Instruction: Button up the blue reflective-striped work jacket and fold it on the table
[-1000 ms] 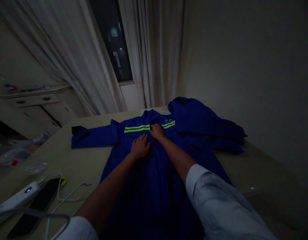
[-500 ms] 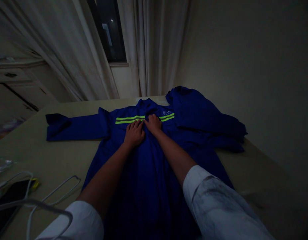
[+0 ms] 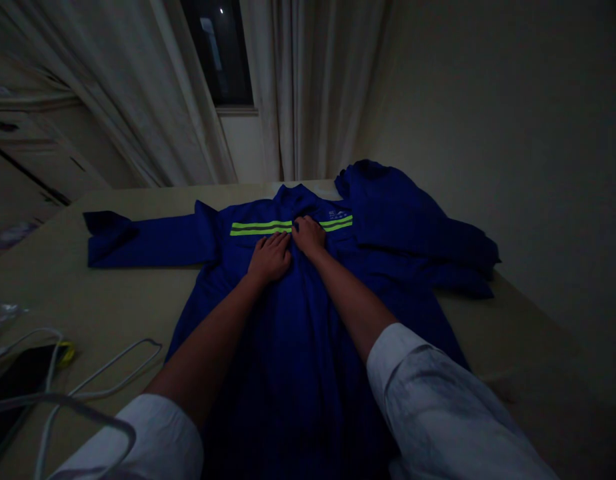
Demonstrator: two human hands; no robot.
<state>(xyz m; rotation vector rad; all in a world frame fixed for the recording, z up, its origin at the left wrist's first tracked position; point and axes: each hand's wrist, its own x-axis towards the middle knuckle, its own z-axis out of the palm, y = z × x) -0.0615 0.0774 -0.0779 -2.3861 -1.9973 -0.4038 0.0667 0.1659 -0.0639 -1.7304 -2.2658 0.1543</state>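
Observation:
A blue work jacket [image 3: 303, 333] with yellow-green stripes across the chest lies front up on the table, its collar at the far end. My left hand [image 3: 271, 257] rests palm down on the chest just below the stripes, fingers stretched out. Close beside it, my right hand [image 3: 309, 235] is closed at the front opening, pinching the cloth by the stripe; the fingertips are partly hidden. One sleeve extends flat to the left, its cuff end folded over.
More bunched blue cloth [image 3: 403, 213] covers the jacket's right side. On the table [image 3: 133, 300], at the left, are a dark phone [image 3: 23, 380], a white cable [image 3: 113, 370] and clear plastic [image 3: 5, 313]. Curtains [image 3: 318, 93] and a wall stand behind.
The view has tilted down slightly, so the scene sits higher. My right hand stays at the front opening, and my left hand stays on the chest.

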